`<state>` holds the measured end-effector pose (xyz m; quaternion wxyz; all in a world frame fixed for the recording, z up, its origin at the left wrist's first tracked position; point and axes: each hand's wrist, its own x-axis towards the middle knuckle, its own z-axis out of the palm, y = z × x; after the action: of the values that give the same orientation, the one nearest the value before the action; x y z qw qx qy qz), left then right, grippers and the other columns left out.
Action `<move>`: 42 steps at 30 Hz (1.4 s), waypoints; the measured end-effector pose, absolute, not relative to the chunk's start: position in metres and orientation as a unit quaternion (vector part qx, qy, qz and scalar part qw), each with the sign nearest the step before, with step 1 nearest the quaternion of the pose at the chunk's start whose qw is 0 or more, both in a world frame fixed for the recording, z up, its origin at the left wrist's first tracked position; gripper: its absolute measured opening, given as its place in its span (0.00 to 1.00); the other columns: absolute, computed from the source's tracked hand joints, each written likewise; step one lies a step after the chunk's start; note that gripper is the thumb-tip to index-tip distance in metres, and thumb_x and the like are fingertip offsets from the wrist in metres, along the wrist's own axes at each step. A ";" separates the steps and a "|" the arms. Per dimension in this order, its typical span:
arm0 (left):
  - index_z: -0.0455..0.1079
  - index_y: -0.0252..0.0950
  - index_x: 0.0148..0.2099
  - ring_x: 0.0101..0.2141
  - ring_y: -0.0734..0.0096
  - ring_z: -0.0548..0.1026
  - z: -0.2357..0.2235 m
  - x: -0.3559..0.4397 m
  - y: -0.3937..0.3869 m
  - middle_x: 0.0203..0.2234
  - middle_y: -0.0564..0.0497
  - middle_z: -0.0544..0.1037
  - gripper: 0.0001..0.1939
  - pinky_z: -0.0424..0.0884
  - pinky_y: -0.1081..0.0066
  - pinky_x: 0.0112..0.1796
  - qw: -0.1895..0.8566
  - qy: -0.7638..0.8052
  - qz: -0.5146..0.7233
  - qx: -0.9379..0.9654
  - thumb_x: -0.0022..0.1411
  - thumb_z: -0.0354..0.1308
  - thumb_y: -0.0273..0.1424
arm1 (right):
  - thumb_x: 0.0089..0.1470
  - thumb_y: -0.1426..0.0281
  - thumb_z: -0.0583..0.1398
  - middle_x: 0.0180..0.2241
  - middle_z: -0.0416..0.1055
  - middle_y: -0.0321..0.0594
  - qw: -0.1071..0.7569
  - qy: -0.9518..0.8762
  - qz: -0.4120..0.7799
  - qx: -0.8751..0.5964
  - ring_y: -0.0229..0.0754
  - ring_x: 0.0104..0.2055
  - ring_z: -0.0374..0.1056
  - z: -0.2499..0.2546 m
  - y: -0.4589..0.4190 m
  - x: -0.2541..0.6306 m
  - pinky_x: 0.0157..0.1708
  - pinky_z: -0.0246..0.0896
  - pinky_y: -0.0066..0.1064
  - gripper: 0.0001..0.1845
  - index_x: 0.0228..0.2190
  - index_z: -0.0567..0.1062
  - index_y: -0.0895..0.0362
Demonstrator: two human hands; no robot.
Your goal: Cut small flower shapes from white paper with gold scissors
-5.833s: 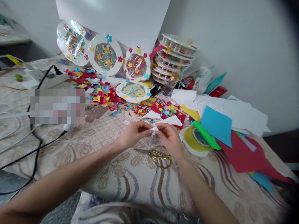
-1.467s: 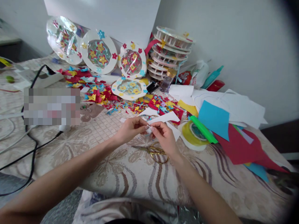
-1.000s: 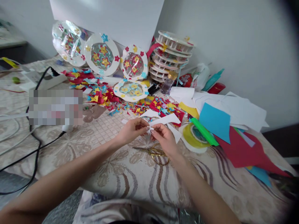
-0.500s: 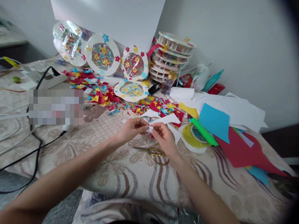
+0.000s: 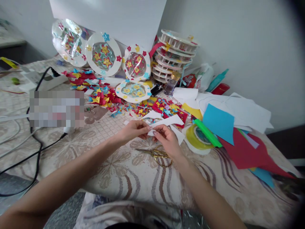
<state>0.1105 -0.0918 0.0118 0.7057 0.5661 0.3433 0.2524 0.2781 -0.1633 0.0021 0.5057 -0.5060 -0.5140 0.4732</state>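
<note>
A small white piece of paper (image 5: 151, 133) is pinched between the fingertips of both hands, above the patterned tablecloth. My left hand (image 5: 135, 129) is closed on its left side, thumb and index finger together. My right hand (image 5: 166, 138) grips it from the right. Fingers cover most of the piece, so its full shape is hidden. Just below the hands lie gold-handled scissors (image 5: 156, 155), flat on the cloth with blades pointing left. Behind the fingers are white paper offcuts (image 5: 172, 120).
Colourful paper scraps (image 5: 107, 95) and star-decorated white rings (image 5: 118, 47) fill the back. A tiered white stack (image 5: 176, 57) stands behind a glass bottle (image 5: 170, 86). To the right are yellow tape (image 5: 194, 138), a green cutter-like strip (image 5: 207, 133) and coloured sheets (image 5: 218, 124). Black cables (image 5: 39, 156) run at left.
My fingers have shifted slightly on the white paper, and a little more of it shows beneath them. Both hands stay together in nearly the same place; the view has moved slightly.
</note>
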 end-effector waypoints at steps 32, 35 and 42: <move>0.72 0.29 0.37 0.26 0.78 0.73 0.013 0.107 -0.089 0.28 0.49 0.77 0.16 0.72 0.76 0.30 0.697 0.323 0.259 0.586 0.49 0.67 0.35 | 0.55 0.57 0.58 0.24 0.69 0.33 0.525 -0.486 0.513 -0.474 0.38 0.26 0.67 -0.001 -0.160 0.281 0.28 0.63 0.30 0.12 0.36 0.71 0.52; 0.72 0.29 0.36 0.24 0.79 0.73 0.015 0.106 -0.087 0.26 0.50 0.76 0.16 0.72 0.76 0.29 0.687 0.330 0.266 0.591 0.50 0.66 0.36 | 0.55 0.57 0.56 0.23 0.68 0.33 0.468 -0.544 0.435 -0.543 0.38 0.24 0.65 0.008 -0.161 0.289 0.25 0.59 0.30 0.13 0.31 0.70 0.53; 0.72 0.29 0.33 0.22 0.77 0.74 0.014 0.085 -0.058 0.21 0.51 0.76 0.09 0.72 0.76 0.26 0.601 0.382 0.244 0.659 0.51 0.64 0.31 | 0.47 0.72 0.60 0.31 0.69 0.36 0.073 -0.771 0.291 -0.561 0.40 0.33 0.65 0.035 -0.181 0.317 0.31 0.55 0.29 0.06 0.31 0.70 0.55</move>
<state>0.0853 -0.0582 0.0135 0.6011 0.6586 0.3816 0.2435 0.3170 -0.1813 0.0347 0.0733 -0.5615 -0.7711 0.2912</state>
